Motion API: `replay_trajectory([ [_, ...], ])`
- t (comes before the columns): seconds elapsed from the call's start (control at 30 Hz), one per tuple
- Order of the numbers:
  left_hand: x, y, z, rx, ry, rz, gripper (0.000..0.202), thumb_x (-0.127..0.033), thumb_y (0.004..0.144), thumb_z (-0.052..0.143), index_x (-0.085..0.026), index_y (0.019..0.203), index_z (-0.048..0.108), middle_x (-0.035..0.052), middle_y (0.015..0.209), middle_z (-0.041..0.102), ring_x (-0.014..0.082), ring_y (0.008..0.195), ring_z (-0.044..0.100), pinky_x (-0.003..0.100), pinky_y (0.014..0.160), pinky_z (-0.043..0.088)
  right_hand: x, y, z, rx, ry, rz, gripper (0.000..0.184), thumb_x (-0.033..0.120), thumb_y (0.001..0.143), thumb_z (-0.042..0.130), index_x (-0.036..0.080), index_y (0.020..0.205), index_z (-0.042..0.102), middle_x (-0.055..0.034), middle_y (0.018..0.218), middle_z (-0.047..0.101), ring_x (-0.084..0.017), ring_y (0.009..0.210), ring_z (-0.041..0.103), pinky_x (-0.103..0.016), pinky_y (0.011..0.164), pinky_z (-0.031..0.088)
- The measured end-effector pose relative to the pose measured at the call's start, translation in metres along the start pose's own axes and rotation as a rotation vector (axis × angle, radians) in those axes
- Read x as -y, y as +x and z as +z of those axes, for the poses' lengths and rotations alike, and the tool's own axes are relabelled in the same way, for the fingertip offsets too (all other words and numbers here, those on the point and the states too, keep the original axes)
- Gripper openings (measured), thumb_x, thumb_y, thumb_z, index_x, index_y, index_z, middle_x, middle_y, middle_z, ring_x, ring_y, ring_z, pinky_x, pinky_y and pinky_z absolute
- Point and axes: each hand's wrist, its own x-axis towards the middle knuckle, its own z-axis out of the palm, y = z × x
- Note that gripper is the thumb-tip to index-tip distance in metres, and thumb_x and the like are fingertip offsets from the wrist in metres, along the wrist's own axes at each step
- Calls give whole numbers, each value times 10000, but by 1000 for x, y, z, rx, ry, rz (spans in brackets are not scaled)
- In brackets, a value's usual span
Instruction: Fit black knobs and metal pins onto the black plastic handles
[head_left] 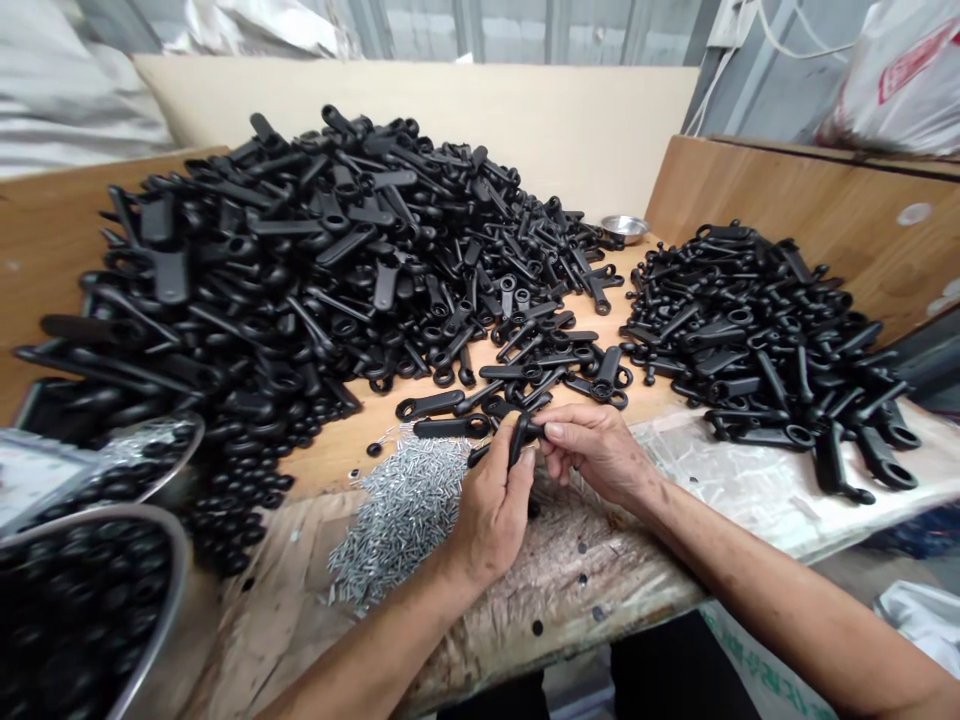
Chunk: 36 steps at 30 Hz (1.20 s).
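Note:
Near the bench's front edge, my left hand (491,510) is closed around a black crank handle (517,440), its thumb lying along the arm. My right hand (596,450) meets it from the right, thumb and fingertips pinching a small black knob (535,430) at the handle's end. The fingers partly hide where knob and handle join. Just left of my left hand spreads a heap of small silvery metal pins (405,520). Loose crank handles (450,427) lie right behind both hands.
A tall pile of black crank handles (337,230) fills the back left; a smaller pile of handles with knobs (750,340) stands right. Round black knobs (240,500) lie left, near a tub of knobs (176,590). A metal bowl (624,228) sits behind. Wooden boards (450,90) border the bench.

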Motion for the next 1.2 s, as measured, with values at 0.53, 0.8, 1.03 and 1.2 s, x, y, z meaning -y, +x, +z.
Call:
replay_trajectory([
  [0.53,-1,-7,13,18,262,80,437,-200,847,340,-109,1272,295,94,860,663,186,752,619,330,698,486,-9,-7,6,-84,85,46,169,271,641,687,121,706,645,12,515,576,-83,334,494,-166,281,352],
  [0.8,4,-3,8,65,438,138,494,-173,816,331,-54,1293,283,156,906,656,226,772,630,366,697,490,-7,-9,4,-121,-13,58,172,277,641,688,119,667,624,13,493,577,-80,325,491,-159,275,338],
  [1.03,0,9,-7,76,288,94,468,-217,810,395,-164,1275,379,72,1001,653,201,901,618,337,800,479,-2,3,-9,104,-68,68,288,400,704,650,127,790,621,-9,598,619,-102,417,558,-181,350,410],
  [1.2,4,3,-7,168,307,224,622,-232,806,426,-155,1378,196,90,1060,641,227,950,614,350,807,481,14,-12,-5,95,-369,-28,337,446,760,576,127,813,670,-16,640,631,-91,528,561,-183,466,431],
])
